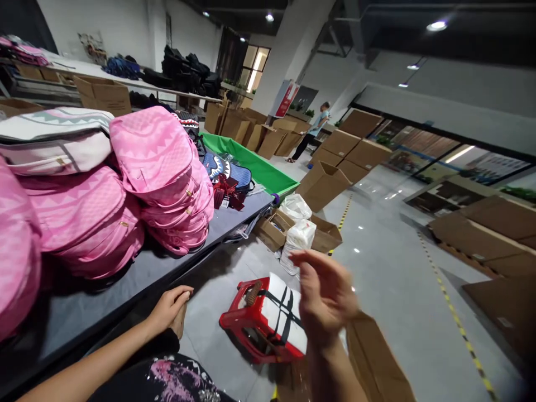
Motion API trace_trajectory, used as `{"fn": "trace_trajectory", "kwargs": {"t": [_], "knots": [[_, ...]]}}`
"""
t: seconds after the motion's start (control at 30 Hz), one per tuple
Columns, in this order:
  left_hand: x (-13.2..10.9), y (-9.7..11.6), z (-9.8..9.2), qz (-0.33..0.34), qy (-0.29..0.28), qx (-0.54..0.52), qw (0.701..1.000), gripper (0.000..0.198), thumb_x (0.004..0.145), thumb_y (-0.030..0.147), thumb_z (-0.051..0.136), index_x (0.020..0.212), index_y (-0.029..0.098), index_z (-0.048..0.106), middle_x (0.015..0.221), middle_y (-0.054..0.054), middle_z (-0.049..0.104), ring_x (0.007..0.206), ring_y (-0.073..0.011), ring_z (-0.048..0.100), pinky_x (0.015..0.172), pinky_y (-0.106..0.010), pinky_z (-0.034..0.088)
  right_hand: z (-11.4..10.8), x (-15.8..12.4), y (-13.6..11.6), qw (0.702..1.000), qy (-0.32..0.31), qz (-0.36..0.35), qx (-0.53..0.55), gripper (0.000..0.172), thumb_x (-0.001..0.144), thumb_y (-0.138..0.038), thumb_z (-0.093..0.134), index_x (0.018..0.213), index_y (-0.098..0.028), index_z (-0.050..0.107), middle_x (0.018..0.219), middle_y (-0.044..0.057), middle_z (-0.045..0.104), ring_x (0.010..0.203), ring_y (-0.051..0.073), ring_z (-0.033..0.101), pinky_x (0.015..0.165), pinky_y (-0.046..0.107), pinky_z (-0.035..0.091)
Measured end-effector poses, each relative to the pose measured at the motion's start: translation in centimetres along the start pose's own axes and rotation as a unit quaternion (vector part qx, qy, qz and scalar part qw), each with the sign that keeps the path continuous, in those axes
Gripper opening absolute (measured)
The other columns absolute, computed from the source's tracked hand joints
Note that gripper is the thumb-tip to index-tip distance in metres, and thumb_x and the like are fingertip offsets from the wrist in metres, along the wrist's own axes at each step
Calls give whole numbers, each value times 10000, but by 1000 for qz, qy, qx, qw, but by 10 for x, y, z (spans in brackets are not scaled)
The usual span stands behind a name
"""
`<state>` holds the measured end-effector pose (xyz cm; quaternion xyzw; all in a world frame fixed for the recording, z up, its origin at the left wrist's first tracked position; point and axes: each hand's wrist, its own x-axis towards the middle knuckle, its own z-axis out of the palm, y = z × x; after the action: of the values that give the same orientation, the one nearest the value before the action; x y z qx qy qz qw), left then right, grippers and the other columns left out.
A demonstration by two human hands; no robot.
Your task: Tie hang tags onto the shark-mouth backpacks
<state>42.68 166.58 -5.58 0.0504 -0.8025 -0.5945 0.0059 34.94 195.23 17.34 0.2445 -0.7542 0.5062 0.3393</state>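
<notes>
My left hand (170, 310) is at the lower centre-left, beside the front edge of the grey table (226, 223), its fingers bent and pressed together; what it holds, if anything, is hidden. Raised in front of a red stool (247, 324) with a white pad strapped on top, my right hand (324, 290) has its fingers curved and the thumb apart, with nothing in it. Stacks of pink backpacks (154, 151) stand on the table, and a white backpack (62, 137) lies on one stack.
Blue backpacks (234, 173) and dark red tags (228, 192) lie near a green bin (255, 162). White bags (299, 237) and open cartons (274, 229) sit on the floor. A person (316, 131) walks farther back among cartons.
</notes>
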Motion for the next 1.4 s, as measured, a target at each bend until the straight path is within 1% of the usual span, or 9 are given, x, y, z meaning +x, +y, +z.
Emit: {"fn": "trace_trajectory", "kwargs": {"t": [0.23,0.33,0.5,0.63,0.83,1.0,1.17,1.3,1.4], "knots": [[185,32,43,-5,42,-121,992,496,886,551,512,1119,146,679,1082,-127,728,919,-233,706,889,-397,557,94,75,140,975,-215,38,-36,186,959,-264,537,1101,-218,647,997,72,731,877,190,705,803,331,579],[267,53,59,21,68,-125,990,449,877,510,550,1107,150,688,1085,-120,729,973,-245,696,934,-421,544,103,84,195,947,-306,79,-53,220,965,-271,513,1131,-216,647,1040,74,728,918,199,698,840,339,563],[386,77,83,4,164,-106,981,404,911,360,551,1227,121,632,1280,-156,645,1158,-246,624,990,-397,514,104,92,284,913,-357,185,-65,246,952,-294,496,1103,-198,664,1041,81,729,943,222,697,843,351,552],[471,69,95,-37,257,-91,961,409,907,278,573,1274,101,598,1291,-168,629,1137,-232,627,1017,-391,497,121,118,362,890,-403,209,-56,255,934,-303,503,1093,-198,672,1007,71,738,910,215,696,841,339,537],[590,56,93,-93,393,-39,914,346,861,212,614,1179,87,669,1199,-179,659,952,-218,677,971,-400,524,171,185,478,868,-469,162,-14,245,917,-244,513,1087,-183,679,1020,76,738,919,211,692,849,317,514],[654,59,90,-115,457,25,881,359,783,216,687,1132,133,706,1168,-142,664,997,-248,643,1014,-430,484,218,245,543,861,-500,96,-19,238,932,-192,512,1083,-197,696,1045,55,728,952,197,674,869,284,492],[688,63,102,-126,484,44,865,359,755,240,713,1103,155,692,1124,-106,668,983,-220,618,962,-380,484,292,294,576,865,-501,33,-20,337,949,-139,451,1194,-160,681,1206,103,677,1119,234,595,989,319,424],[705,63,113,-125,503,16,855,171,727,140,678,895,154,654,824,-26,674,747,-150,609,758,-280,502,350,309,589,858,-514,-19,-18,413,933,-85,423,1284,-135,635,1273,123,653,1152,255,572,990,349,403],[717,57,114,-106,514,-17,851,142,726,102,641,847,164,599,780,-1,660,697,-125,611,682,-233,486,380,309,602,838,-539,-61,-58,398,941,-99,442,1279,-171,641,1153,109,699,1088,250,600,946,361,400]]}}
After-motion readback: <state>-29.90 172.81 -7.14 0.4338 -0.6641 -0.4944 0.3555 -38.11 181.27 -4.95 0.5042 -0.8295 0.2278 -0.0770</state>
